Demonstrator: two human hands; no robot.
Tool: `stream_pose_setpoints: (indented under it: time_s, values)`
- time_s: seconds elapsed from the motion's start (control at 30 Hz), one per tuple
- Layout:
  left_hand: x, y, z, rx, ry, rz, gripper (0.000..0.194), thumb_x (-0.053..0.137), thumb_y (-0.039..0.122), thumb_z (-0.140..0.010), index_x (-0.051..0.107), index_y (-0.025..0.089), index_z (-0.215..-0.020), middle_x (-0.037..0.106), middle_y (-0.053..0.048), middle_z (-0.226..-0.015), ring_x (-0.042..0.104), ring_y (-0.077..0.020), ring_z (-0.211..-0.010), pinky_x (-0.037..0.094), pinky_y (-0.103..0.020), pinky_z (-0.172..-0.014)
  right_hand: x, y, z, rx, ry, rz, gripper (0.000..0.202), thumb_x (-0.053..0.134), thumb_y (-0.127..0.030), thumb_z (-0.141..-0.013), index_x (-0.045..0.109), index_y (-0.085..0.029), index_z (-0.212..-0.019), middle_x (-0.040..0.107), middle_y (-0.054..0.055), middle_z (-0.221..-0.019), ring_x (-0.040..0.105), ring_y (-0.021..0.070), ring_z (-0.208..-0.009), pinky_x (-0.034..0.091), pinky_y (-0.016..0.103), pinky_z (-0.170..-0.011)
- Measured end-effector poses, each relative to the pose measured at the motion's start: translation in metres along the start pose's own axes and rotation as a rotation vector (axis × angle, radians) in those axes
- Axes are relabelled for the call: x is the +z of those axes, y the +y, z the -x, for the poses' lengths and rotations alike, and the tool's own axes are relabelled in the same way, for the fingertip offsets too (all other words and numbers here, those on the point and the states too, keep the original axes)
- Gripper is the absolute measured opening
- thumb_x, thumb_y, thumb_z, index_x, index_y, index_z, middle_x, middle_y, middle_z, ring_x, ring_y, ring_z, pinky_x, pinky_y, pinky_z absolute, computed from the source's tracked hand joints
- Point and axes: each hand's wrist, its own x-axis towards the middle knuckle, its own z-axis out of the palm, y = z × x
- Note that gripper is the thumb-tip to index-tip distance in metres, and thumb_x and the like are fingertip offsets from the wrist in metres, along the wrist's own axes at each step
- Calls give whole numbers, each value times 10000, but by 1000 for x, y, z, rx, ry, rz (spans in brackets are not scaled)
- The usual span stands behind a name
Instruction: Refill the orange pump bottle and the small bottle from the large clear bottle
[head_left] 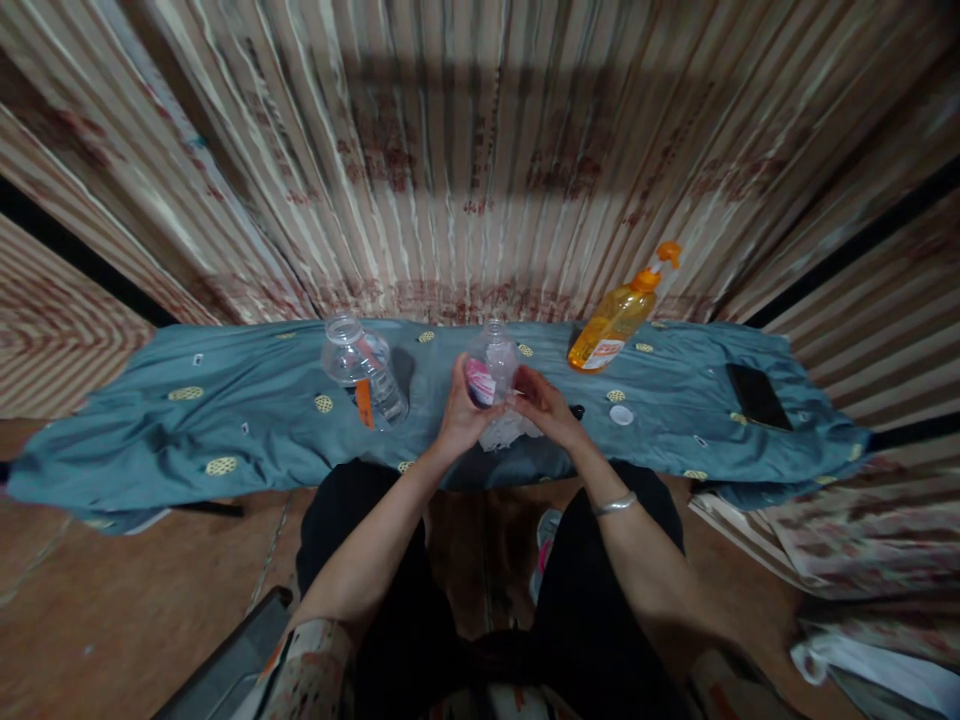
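My left hand is wrapped around the left side of a clear plastic bottle with a pink and white label. The bottle has no cap and its mouth points away from me. My right hand is closed against the bottle's lower right side, its fingertips close to the left hand's; exactly what they pinch is hard to see. Crumpled whitish clear material shows just under both hands. To the right of them lie a small black object, partly hidden, and a white bottle cap.
A blue-green patterned cloth covers the narrow table. On the left is a clear container beside a clear bottle piece with an orange label. An orange pump bottle stands behind, and a dark phone lies far right. A curtain hangs behind.
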Motion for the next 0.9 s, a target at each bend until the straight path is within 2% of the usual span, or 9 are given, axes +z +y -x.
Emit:
stream_pose_setpoints:
  time_s: [0.1,0.23,0.3,0.43,0.53,0.67,0.77,0.83,0.9]
  values:
    - [7,5,2,11,-50,34,1169,922,331,-685,219,198,-1610,622,-189,-1442,682,-325,-1257,526,-497,-1098,8,-8,1,25,-25,33,868,884,-653,-685,604,-206,-1374,727,132,-1355,705,299,-1221,545,455,-1090]
    - [12,10,6,10,-90,54,1156,914,347,-679,256,186,-1616,658,-193,-1395,712,-346,-1200,534,-520,-1078,9,-7,2,79,15,162,720,866,-675,-666,709,-154,-1139,796,96,-1051,746,302,-973,587,434,-919]
    - [12,12,9,10,-86,64,1183,941,365,-637,289,201,-1610,610,-211,-1472,656,-376,-1311,488,-552,-1136,6,-3,1,88,61,216,644,859,-662,-670,725,-162,-1053,791,70,-939,735,281,-874,583,408,-839]
    - [1,17,22,11,-23,77,1247,1017,406,-489,398,205,-1552,460,-241,-1623,431,-422,-1537,340,-581,-1253,-5,3,-1,96,245,317,567,844,-653,-664,704,-180,-943,768,57,-822,704,265,-768,565,385,-736]
    - [-17,21,41,0,59,93,1081,981,411,-572,457,223,-1499,513,-217,-1580,485,-398,-1499,398,-567,-1216,-9,4,-3,107,319,386,521,841,-610,-670,697,-181,-929,767,73,-823,713,286,-778,562,392,-725]
    - [-52,25,71,-31,230,109,894,941,418,-652,515,260,-1423,628,-147,-1411,621,-332,-1346,471,-517,-1156,-7,5,-4,133,266,430,498,859,-515,-687,713,-159,-1003,784,102,-903,744,314,-866,575,398,-762]
    - [-85,24,87,-73,372,104,760,921,440,-674,576,261,-1327,650,-107,-1313,650,-295,-1278,472,-485,-1155,-4,10,-3,147,217,431,484,864,-471,-694,715,-173,-1045,798,104,-956,757,317,-894,588,412,-799]
    - [-107,19,91,-111,465,98,760,927,436,-660,577,265,-1312,626,-107,-1350,618,-305,-1327,445,-486,-1181,-2,13,-2,147,202,418,484,861,-447,-698,711,-186,-1078,806,103,-1003,762,315,-913,593,422,-825]
    - [-127,10,90,-155,566,90,891,959,416,-602,520,282,-1366,556,-125,-1469,516,-336,-1452,381,-503,-1232,-2,17,-1,139,201,411,509,867,-427,-690,704,-188,-1109,807,106,-1042,763,315,-942,594,427,-847]
